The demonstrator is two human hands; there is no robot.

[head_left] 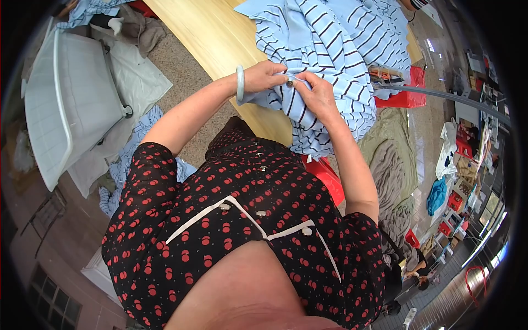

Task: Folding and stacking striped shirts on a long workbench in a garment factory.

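Observation:
A light blue garment with dark stripes lies heaped on a wooden table and hangs over its near edge. My left hand, with a pale bangle on the wrist, pinches a fold of the striped cloth. My right hand grips the same fold just beside it, thumb pressed near a small dark button between the two hands. Both hands meet over the table's edge.
A white plastic crate and pale cloth lie on the floor at the left, with more blue fabric below them. A red stool or bin stands at the right. A person crouches at the lower right.

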